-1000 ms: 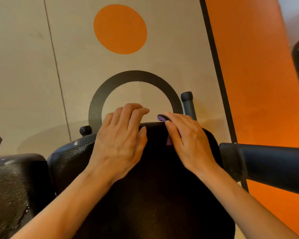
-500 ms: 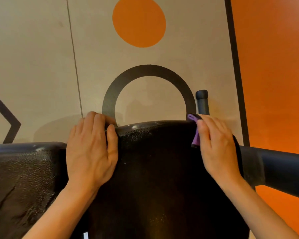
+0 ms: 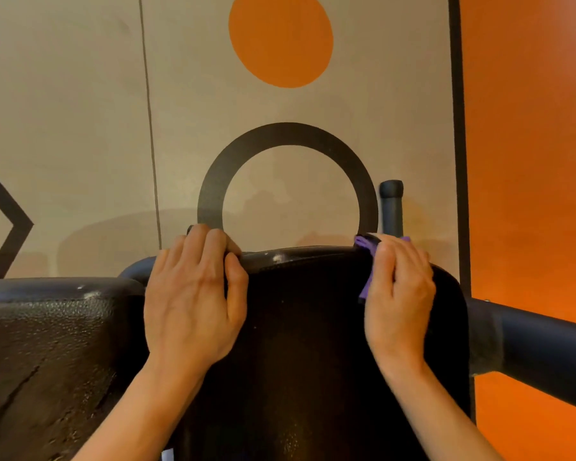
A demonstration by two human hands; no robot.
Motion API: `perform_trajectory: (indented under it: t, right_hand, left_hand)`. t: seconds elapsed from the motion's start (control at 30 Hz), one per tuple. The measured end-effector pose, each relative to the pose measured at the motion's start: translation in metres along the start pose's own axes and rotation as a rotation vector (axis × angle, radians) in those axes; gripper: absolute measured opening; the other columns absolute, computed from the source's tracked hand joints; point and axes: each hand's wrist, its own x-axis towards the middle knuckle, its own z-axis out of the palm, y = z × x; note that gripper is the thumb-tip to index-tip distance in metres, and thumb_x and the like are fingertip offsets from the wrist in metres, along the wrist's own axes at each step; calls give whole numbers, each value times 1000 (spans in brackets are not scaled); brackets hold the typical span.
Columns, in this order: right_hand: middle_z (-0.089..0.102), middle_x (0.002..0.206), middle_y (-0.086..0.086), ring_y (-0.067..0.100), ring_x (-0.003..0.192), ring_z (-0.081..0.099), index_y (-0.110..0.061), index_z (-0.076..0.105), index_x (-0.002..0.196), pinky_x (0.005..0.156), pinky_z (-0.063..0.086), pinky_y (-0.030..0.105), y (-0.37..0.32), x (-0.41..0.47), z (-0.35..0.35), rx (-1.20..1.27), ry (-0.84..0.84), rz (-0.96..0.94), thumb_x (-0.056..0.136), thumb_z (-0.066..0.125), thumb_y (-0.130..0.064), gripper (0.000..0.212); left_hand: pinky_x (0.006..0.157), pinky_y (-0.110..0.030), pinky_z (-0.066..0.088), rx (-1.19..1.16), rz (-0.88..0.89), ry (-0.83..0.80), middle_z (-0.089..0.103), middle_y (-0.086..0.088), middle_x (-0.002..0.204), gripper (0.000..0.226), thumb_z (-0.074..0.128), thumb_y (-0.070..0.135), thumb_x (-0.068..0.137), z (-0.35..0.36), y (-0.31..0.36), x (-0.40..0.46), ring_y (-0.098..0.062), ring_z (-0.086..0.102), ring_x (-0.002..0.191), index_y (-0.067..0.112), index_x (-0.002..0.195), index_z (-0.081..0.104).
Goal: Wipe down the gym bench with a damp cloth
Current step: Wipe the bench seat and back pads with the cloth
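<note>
1. Black textured vinyl covers the bench pad (image 3: 313,344), which fills the lower middle of the view; its long axis runs from the bottom edge away from the camera, and its rounded far end points toward the floor markings beyond.
2. Purple cloth (image 3: 366,261) lies on the pad's far right corner, pressed under the right hand (image 3: 398,304). Only a narrow strip shows along the thumb side of that hand, running from the pad's top rim down toward the camera, with a bunched bit peeking past the fingertips.
3. That right hand lies flat, palm down, fingers together and curled slightly over the rim, pinning the cloth against the vinyl rather than closing round it.
4. Holding the pad's far left corner, the left hand (image 3: 193,301) has its fingers hooked over the rim and its thumb laid along the top surface, so it grips the edge of the pad itself. It is well apart from the cloth, with bare pad between the two hands.
5. Beside the pad on the left sits a second cushion (image 3: 47,344) of cracked, shiny dark vinyl.
6. On the right a padded roller bar (image 3: 546,357) sticks out sideways, and a short upright post (image 3: 391,207) rises just behind the cloth.
7. Beyond the bench, the beige floor (image 3: 80,128) carries an orange disc (image 3: 280,38), a black ring (image 3: 286,134) and an orange band (image 3: 529,144).
</note>
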Motion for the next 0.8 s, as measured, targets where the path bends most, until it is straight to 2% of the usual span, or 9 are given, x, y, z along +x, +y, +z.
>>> perform_trajectory:
  t: [0.1,0.17,0.27,0.33,0.4,0.53,0.6,0.7,0.8]
  right_hand:
    - [66,110,-6,2,109,54,-16,66,112,108,36,29,-56,-21,33,20,-215,-277,103,33,-28,36]
    - [64,121,-5,4,117,53,-16,62,123,108,36,27,-41,-12,23,-16,-346,-396,103,35,-27,35]
    - [60,116,-12,-8,113,49,-26,57,121,101,46,38,16,10,-13,3,-228,-167,101,34,-34,32]
    - [60,111,-13,-9,108,50,-25,59,118,100,47,44,13,4,-11,22,-103,-34,100,34,-36,33]
    - [62,113,-10,-4,113,51,-20,63,116,105,42,43,-24,-12,15,-3,-100,-120,101,35,-32,34]
    - [56,136,0,8,133,44,-14,54,133,115,32,36,-48,-24,25,-34,-369,-439,101,38,-26,37]
    - [51,140,-6,4,136,39,-19,48,137,114,35,39,-8,-8,-1,-40,-372,-359,101,38,-30,40]
    - [52,136,-11,-2,132,41,-22,49,135,111,38,42,3,-7,-15,40,-204,-72,99,38,-33,39]
    - [54,137,-2,5,134,41,-16,52,134,116,31,38,-51,-29,27,-24,-282,-303,100,41,-24,36]
  left_hand:
    - [63,-38,39,-7,21,-3,45,1,80,24,32,27,95,-1,-1,0,-18,43,68,15,88,52]
    - [63,-39,40,-23,33,-9,46,1,81,24,32,27,95,-1,-2,0,-19,44,69,15,88,52]
    - [64,-39,42,-40,17,-3,47,1,82,27,31,28,94,1,-2,1,-19,46,70,15,89,53]
    - [65,-39,42,-27,17,0,48,0,82,27,31,28,94,2,-2,0,-19,46,70,15,90,54]
    - [65,-38,41,-17,14,-7,48,0,82,26,31,27,94,1,-2,0,-19,46,70,14,90,53]
    - [66,-36,38,-2,34,-27,46,-1,83,23,32,25,93,-1,-3,1,-19,44,69,14,90,52]
    - [67,-37,39,-15,27,-28,46,0,83,24,32,26,93,-1,-4,0,-19,44,69,15,90,53]
    - [66,-36,39,-23,18,-18,47,0,82,24,32,26,93,0,-4,0,-19,44,68,15,89,53]
    - [63,-37,39,-13,2,-12,47,-1,81,23,32,25,93,1,-5,-1,-19,43,67,14,87,51]
